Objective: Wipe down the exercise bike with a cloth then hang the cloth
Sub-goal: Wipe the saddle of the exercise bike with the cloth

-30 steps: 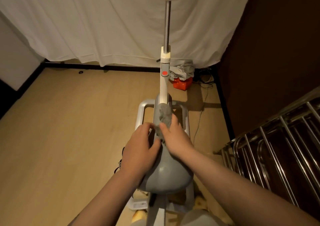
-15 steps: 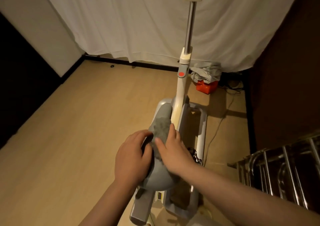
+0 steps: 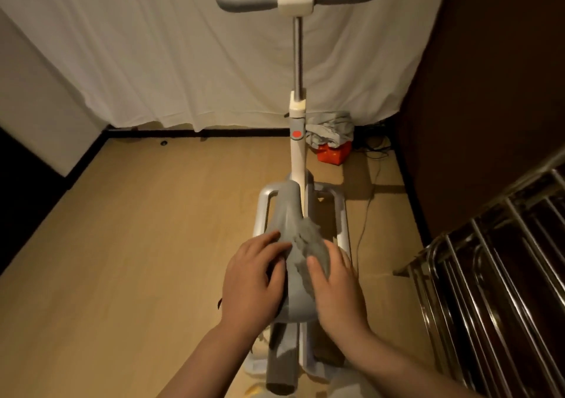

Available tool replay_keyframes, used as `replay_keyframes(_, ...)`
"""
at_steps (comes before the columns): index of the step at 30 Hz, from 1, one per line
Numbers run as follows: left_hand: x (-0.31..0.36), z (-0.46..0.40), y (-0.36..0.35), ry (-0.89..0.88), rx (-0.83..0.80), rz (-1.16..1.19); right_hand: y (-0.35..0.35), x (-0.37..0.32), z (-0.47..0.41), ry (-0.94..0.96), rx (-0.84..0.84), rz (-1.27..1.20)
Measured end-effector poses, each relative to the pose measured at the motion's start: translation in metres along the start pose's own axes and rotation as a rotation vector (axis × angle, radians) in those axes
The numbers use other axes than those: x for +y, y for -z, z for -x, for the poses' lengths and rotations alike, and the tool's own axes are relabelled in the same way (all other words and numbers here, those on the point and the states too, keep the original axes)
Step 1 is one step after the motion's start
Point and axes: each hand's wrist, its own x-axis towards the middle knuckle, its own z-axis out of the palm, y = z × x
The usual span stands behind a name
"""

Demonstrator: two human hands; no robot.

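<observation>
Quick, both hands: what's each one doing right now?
Left hand: open, fingers resting flat on the bike seat.
Right hand: holds the grey cloth on the seat.

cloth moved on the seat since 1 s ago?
Yes. The cloth lay over the nose of the seat a second ago; now it sits further back and to the right side, under the right hand, with the nose bare.
</observation>
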Motion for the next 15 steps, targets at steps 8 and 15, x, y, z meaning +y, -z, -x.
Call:
replay_keyframes(8, -0.026, -0.001, 0.009, -0.23, -0.233, 0.003, -0.019, -0.008, 0.025, -0.219, 0.264, -0.303)
replay_keyframes(15, -0.033, -0.004, 0.015, -0.309, -0.314, 0.075, -0.021, -0.008, 0.031, -0.254, 0.339, -0.456)
